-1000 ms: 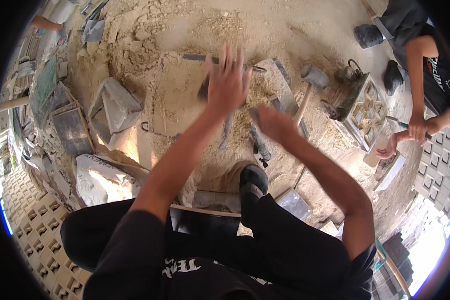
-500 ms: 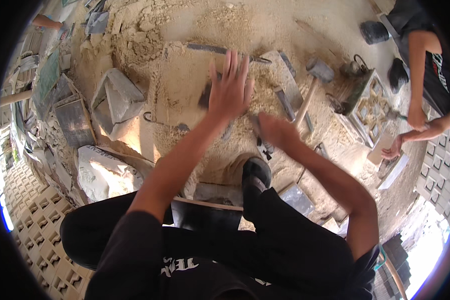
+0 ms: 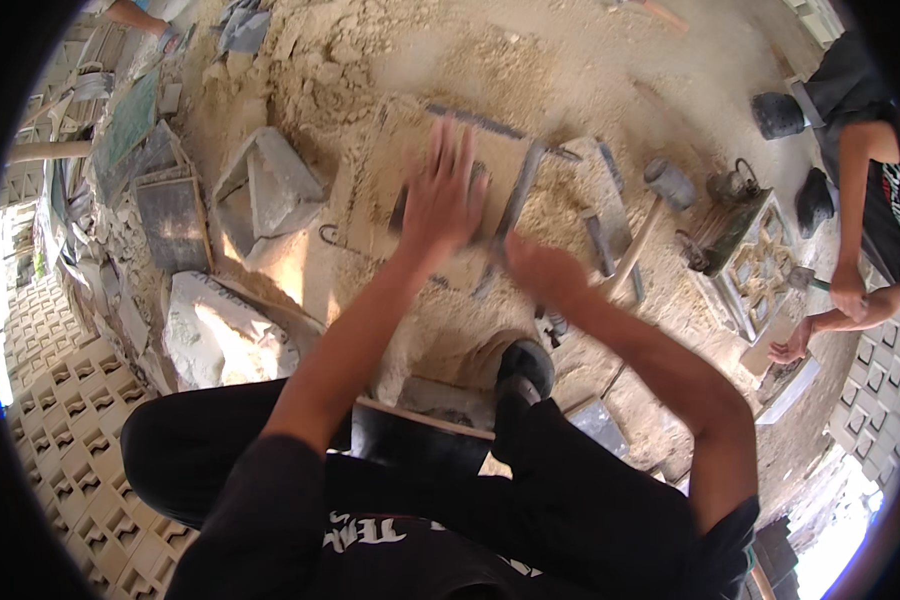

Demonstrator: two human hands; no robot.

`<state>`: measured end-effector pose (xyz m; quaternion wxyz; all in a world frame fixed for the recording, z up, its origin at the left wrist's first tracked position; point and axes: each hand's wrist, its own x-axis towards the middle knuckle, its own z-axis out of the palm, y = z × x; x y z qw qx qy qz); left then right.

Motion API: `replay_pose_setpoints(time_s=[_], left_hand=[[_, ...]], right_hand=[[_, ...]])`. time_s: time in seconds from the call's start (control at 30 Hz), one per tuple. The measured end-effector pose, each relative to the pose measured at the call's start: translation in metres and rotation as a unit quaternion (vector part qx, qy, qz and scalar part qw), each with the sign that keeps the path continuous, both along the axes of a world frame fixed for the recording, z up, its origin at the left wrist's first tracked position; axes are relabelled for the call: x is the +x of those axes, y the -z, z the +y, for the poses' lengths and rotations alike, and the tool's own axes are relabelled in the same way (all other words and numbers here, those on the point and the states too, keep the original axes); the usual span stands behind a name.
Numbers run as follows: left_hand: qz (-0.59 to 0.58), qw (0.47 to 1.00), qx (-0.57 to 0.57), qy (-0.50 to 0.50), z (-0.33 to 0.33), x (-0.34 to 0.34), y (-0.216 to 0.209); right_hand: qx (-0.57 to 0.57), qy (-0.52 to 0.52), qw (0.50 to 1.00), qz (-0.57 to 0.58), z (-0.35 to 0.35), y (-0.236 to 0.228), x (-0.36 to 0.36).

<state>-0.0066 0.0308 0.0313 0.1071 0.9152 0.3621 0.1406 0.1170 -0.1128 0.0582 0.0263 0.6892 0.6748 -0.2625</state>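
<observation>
A square mould (image 3: 475,121) lies before me under pale sand, with dark strips of its top and right edges showing. At its middle, my left hand (image 3: 440,205) is spread flat over a dark block (image 3: 477,190), fingers stretched away from me. My right hand (image 3: 547,272) is closed and smeared by motion at the mould's near right corner. A dark bit of something shows at its knuckles, too blurred to name. A wire loop (image 3: 328,234) sticks out at the mould's left side.
A mallet (image 3: 668,185) lies on the right, beside sandy metal bars (image 3: 600,245). Farther right, a co-worker's hands (image 3: 848,292) are at a patterned mould (image 3: 760,265), one holding a small hammer. A hollow grey block (image 3: 285,190) and a torn cement bag (image 3: 225,330) are on the left.
My right hand has moved slightly left and down toward the mould's corner. More of the mould's dark right edge shows through the sand. My left hand stays flat, and the view has shifted.
</observation>
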Motion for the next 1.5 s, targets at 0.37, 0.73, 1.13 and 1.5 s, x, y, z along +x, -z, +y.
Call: replay_pose_setpoints(time_s=[0.37,0.73,1.13,1.5], left_hand=[[0.023,1.000,-0.015,0.012,-0.007,0.008,-0.020],[-0.096,0.990,0.107,0.002,0.100,0.098,0.002],[-0.087,0.991,0.078,0.072,0.045,0.111,0.012],[0.054,0.995,-0.029,0.077,-0.040,0.040,0.001]], right_hand=[[-0.011,0.076,0.995,0.068,-0.012,-0.020,-0.007],[0.060,0.167,0.982,-0.070,0.082,-0.022,0.046],[-0.121,0.187,0.975,-0.001,0.036,-0.024,0.065],[-0.002,0.133,0.990,0.040,-0.076,0.005,0.009]])
